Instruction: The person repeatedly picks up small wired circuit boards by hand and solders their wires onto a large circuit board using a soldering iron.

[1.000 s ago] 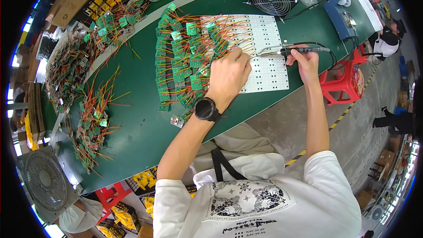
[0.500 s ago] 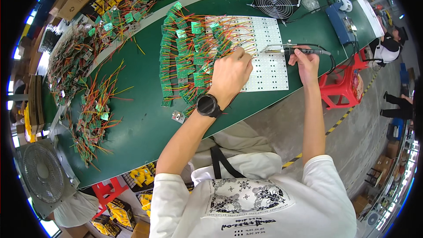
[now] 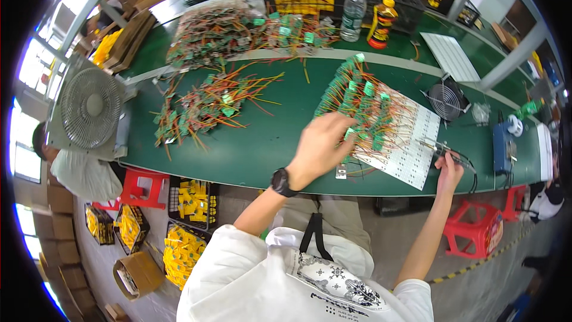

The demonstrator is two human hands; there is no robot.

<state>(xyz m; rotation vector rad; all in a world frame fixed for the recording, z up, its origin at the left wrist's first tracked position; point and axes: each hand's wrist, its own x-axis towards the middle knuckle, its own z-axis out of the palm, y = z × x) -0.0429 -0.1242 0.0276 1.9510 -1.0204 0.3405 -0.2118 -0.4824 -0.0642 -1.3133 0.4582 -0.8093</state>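
Note:
My left hand (image 3: 322,146), with a black watch on its wrist, bends its fingers round a small green circuit board (image 3: 350,133) at the near side of the wired boards. Rows of these boards (image 3: 339,86) trail red and yellow wires onto a white perforated panel (image 3: 411,164). At the panel's right edge my right hand (image 3: 450,172) is closed round a soldering iron (image 3: 456,156) with a thin metal feed tube. Its tip is over the panel; contact cannot be made out. A small metal-cased part (image 3: 341,171) lies below my left hand.
Loose wired boards (image 3: 208,104) lie left, with a bigger heap (image 3: 211,33) behind. A water bottle (image 3: 353,12), an orange drink bottle (image 3: 381,24), a black fan (image 3: 447,100) and a blue soldering station (image 3: 502,146) stand beyond. Red stools (image 3: 473,229) are below the table edge; a person (image 3: 83,170) sits far left.
My view has swung left. My left hand has moved off the wire ends on the panel, back to the green boards. The iron stays in my right hand, by the panel.

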